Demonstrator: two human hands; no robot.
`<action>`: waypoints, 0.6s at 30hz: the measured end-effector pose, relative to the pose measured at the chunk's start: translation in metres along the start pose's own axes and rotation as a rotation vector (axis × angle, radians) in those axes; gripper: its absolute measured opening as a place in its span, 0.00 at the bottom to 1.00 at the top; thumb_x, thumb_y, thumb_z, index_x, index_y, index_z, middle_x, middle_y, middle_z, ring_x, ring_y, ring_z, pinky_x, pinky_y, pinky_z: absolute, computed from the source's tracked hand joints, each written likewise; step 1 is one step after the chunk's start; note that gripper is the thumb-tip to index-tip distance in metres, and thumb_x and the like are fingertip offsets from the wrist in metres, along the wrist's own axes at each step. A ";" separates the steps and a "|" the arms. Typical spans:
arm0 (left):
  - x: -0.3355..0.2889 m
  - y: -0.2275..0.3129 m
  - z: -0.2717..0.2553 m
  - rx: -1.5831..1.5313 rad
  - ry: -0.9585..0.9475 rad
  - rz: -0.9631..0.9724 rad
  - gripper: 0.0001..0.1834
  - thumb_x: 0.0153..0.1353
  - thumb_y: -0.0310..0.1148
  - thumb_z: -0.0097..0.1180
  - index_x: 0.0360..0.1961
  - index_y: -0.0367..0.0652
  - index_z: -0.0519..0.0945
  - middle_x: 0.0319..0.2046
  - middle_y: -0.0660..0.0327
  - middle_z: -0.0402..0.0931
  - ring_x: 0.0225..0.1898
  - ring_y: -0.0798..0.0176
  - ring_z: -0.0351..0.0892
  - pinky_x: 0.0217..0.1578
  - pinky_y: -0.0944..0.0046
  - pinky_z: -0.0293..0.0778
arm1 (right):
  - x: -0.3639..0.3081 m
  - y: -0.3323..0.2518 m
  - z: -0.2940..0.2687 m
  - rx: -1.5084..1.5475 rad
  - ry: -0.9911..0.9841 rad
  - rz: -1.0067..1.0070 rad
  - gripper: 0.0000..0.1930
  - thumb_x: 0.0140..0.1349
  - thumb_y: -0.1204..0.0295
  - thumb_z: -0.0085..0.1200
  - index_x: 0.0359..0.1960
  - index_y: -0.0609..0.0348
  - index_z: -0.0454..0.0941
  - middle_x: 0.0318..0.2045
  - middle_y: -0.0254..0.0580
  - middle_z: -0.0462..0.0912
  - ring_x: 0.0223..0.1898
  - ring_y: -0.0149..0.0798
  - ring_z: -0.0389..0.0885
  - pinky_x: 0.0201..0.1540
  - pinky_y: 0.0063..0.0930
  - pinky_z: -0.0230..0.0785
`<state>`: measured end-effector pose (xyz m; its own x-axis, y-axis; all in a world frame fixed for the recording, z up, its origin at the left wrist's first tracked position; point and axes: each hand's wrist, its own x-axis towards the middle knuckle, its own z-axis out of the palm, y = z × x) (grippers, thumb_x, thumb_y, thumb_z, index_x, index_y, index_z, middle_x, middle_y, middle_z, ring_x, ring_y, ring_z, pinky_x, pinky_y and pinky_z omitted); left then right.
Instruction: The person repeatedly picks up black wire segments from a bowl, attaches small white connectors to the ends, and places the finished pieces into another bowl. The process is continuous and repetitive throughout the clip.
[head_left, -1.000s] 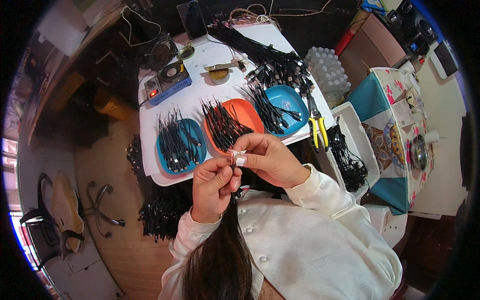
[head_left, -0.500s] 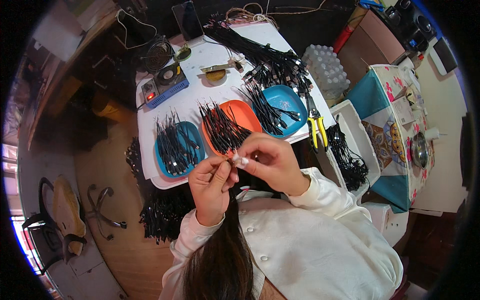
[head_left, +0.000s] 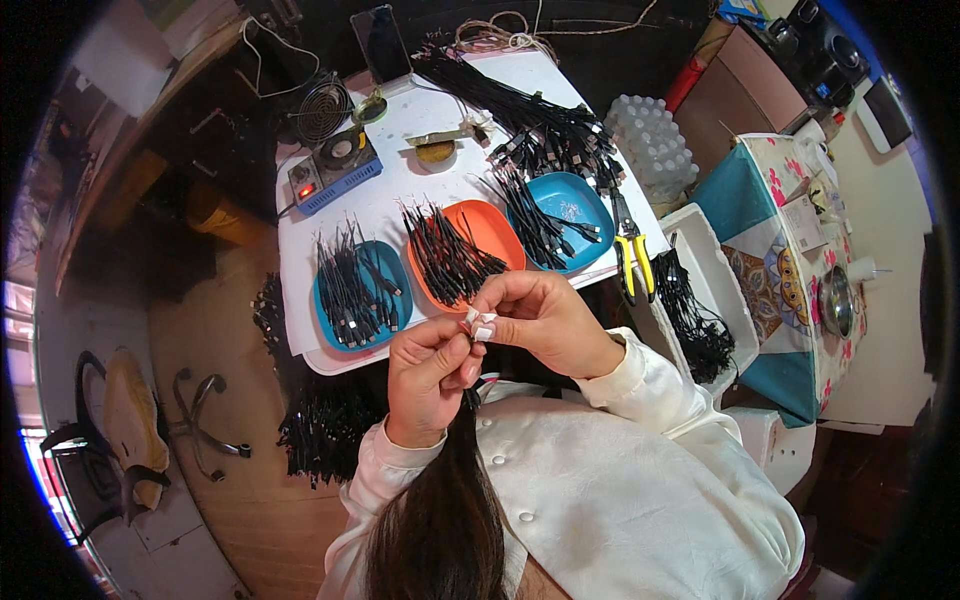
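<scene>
Pinching a small white piece [head_left: 474, 315] between thumb and forefinger, the right hand [head_left: 540, 325] meets the left hand [head_left: 425, 375] at the fingertips. The left fingers are pressed together on a cable [head_left: 470, 337], most of it hidden in the grip; whether it touches the white piece cannot be told. Just beyond the fingers, the orange tray [head_left: 485, 225] holds a bundle of black cables [head_left: 445, 250], their bare ends pointing away. Beyond the fingers to the left sits the left blue tray [head_left: 405, 272], also loaded with cables; beyond them to the right is the right blue tray [head_left: 585, 205], with cables along its left side and thin scraps in its middle. Yellow-handled pliers [head_left: 645, 262] lie right of the fingers, near the edge of the table [head_left: 430, 190]. Farther out, the table carries a blue device [head_left: 350, 185] with a glowing red light to the left of the fingers, a round tin [head_left: 436, 155] ahead, and a heap [head_left: 530, 105] of cables to the right. Off to the fingers' right, beside the table, a white box [head_left: 715, 240] holds more cables.
</scene>
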<state>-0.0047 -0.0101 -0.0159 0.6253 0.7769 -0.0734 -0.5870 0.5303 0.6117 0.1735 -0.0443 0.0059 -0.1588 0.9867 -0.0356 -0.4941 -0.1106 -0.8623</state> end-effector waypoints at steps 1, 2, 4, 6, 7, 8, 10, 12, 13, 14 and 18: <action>0.000 0.000 0.000 -0.009 0.001 -0.008 0.10 0.63 0.27 0.59 0.41 0.29 0.80 0.31 0.54 0.80 0.22 0.71 0.72 0.19 0.76 0.59 | 0.000 0.001 0.001 0.037 0.010 0.002 0.07 0.64 0.75 0.58 0.41 0.64 0.79 0.36 0.35 0.83 0.38 0.25 0.80 0.42 0.19 0.74; 0.000 -0.001 -0.001 -0.032 -0.006 -0.006 0.10 0.63 0.27 0.59 0.41 0.30 0.81 0.31 0.54 0.80 0.22 0.71 0.72 0.19 0.76 0.60 | 0.001 0.003 0.002 0.075 0.021 -0.004 0.07 0.64 0.75 0.58 0.41 0.65 0.79 0.36 0.35 0.83 0.38 0.26 0.81 0.42 0.20 0.74; 0.001 -0.005 0.000 -0.022 0.000 0.044 0.10 0.63 0.27 0.59 0.42 0.30 0.81 0.31 0.54 0.80 0.23 0.70 0.73 0.20 0.76 0.61 | 0.002 0.007 0.005 0.158 0.032 -0.002 0.07 0.65 0.76 0.57 0.41 0.65 0.79 0.36 0.36 0.83 0.38 0.27 0.81 0.42 0.21 0.75; 0.001 -0.010 0.002 -0.028 0.014 0.081 0.10 0.63 0.28 0.59 0.41 0.31 0.81 0.31 0.54 0.80 0.24 0.69 0.74 0.20 0.77 0.62 | 0.001 0.010 0.007 0.253 0.037 0.009 0.06 0.65 0.76 0.57 0.41 0.65 0.79 0.36 0.37 0.83 0.37 0.28 0.82 0.42 0.21 0.75; 0.002 -0.012 0.002 -0.032 0.025 0.089 0.10 0.63 0.28 0.60 0.41 0.31 0.81 0.31 0.55 0.80 0.24 0.69 0.75 0.20 0.77 0.62 | 0.001 0.010 0.006 0.249 0.040 0.013 0.06 0.65 0.76 0.56 0.42 0.65 0.78 0.36 0.38 0.83 0.37 0.29 0.82 0.42 0.22 0.75; 0.002 -0.012 0.003 -0.045 0.032 0.099 0.10 0.63 0.28 0.60 0.41 0.31 0.81 0.31 0.55 0.80 0.25 0.69 0.75 0.20 0.77 0.62 | 0.001 0.010 0.005 0.279 0.026 0.031 0.06 0.65 0.76 0.56 0.41 0.65 0.77 0.36 0.38 0.82 0.37 0.29 0.81 0.42 0.23 0.74; 0.002 -0.012 0.004 0.095 0.044 0.119 0.10 0.63 0.27 0.60 0.41 0.30 0.80 0.31 0.56 0.80 0.26 0.69 0.76 0.21 0.77 0.64 | 0.000 0.008 0.000 0.322 0.012 0.066 0.05 0.65 0.77 0.56 0.40 0.64 0.76 0.36 0.36 0.79 0.38 0.29 0.78 0.41 0.24 0.73; 0.000 -0.010 0.005 0.436 0.075 0.169 0.10 0.63 0.25 0.59 0.41 0.28 0.80 0.31 0.56 0.80 0.28 0.69 0.77 0.25 0.74 0.70 | 0.003 0.007 -0.006 0.337 0.021 0.089 0.07 0.66 0.74 0.55 0.42 0.62 0.75 0.33 0.35 0.80 0.31 0.29 0.79 0.37 0.23 0.73; 0.001 -0.010 0.005 0.522 0.048 0.184 0.10 0.63 0.24 0.59 0.42 0.27 0.79 0.32 0.55 0.80 0.29 0.68 0.78 0.27 0.73 0.72 | 0.003 0.007 -0.010 0.403 -0.045 0.122 0.07 0.66 0.74 0.54 0.42 0.61 0.73 0.33 0.35 0.77 0.32 0.29 0.78 0.36 0.23 0.72; 0.001 -0.010 0.006 0.589 0.026 0.215 0.10 0.63 0.22 0.59 0.43 0.27 0.79 0.32 0.54 0.80 0.29 0.67 0.78 0.29 0.71 0.74 | 0.005 0.008 -0.013 0.469 -0.084 0.160 0.08 0.65 0.74 0.52 0.45 0.59 0.72 0.35 0.36 0.77 0.34 0.30 0.77 0.38 0.24 0.72; 0.012 -0.022 0.008 0.550 0.075 0.236 0.11 0.62 0.21 0.59 0.45 0.28 0.80 0.29 0.55 0.80 0.23 0.71 0.74 0.19 0.77 0.60 | 0.008 0.016 -0.027 0.632 -0.167 0.296 0.11 0.67 0.72 0.52 0.49 0.56 0.72 0.39 0.36 0.78 0.36 0.32 0.79 0.43 0.27 0.71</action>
<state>0.0196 -0.0149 -0.0240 0.4605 0.8848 0.0710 -0.3407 0.1023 0.9346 0.1876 -0.0351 -0.0217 -0.4660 0.8789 -0.1017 -0.8027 -0.4683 -0.3693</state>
